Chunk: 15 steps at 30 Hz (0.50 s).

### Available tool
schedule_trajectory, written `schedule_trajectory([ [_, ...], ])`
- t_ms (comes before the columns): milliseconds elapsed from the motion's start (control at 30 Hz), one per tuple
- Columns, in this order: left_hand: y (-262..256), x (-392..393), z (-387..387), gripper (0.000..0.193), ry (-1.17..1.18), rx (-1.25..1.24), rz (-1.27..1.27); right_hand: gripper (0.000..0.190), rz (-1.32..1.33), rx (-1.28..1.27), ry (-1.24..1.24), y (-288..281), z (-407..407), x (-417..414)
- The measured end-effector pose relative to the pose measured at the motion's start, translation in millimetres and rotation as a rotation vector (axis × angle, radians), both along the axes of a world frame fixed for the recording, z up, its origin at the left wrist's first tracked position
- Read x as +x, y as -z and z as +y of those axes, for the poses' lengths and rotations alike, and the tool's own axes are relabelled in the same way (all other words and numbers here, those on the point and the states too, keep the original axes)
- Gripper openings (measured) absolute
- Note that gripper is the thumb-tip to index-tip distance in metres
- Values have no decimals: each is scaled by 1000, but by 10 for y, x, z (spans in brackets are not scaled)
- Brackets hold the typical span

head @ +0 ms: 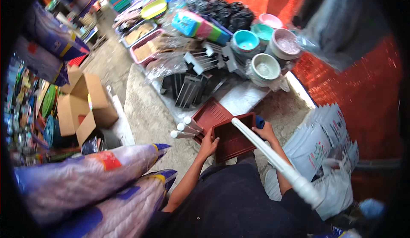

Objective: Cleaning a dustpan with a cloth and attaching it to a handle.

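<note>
A dark red plastic planter box (229, 154) is held open side up in front of my body. My left hand (209, 145) grips its left rim with the thumb toward the inside. At the right wall, my right hand (267, 133) holds a dark blue cloth (259, 122) against the box. Just beyond stands a second red plastic planter box (213, 113), with a ribbed bottom. Several white rods (184, 129) with rounded ends stick out beside it. A white fluted pole (275, 158) slants across the view over the box and my right forearm.
Stacked plastic baskets (266, 66), black metal racks (192, 89) and pink trays (145, 47) crowd the display ahead. At left stands an open cardboard box (104, 100); wrapped quilted rolls (93, 167) jut in at lower left. White printed bags (315, 148) lie at right, near an orange-red tarp (362, 84).
</note>
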<state>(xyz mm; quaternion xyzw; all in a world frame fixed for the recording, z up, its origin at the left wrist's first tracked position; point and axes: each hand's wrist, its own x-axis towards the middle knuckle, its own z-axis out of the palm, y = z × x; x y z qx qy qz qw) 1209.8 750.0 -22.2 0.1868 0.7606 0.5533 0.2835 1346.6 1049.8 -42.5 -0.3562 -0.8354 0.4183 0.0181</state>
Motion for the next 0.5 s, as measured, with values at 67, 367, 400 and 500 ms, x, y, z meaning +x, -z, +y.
schedule_trajectory([
  [67,107,28,154,60,-62,17,-49,42,38,12,-94,43,251,-327],
  [367,1014,215,662,57,-508,-329,92,41,-50,117,-517,279,704,-1838],
  [400,1014,239,770,46,-544,-421,138,39,-98,112,-557,323,736,-1957],
  [500,1038,278,913,37,-709,-472,-122,34,-157,88,-731,495,716,-2323],
])
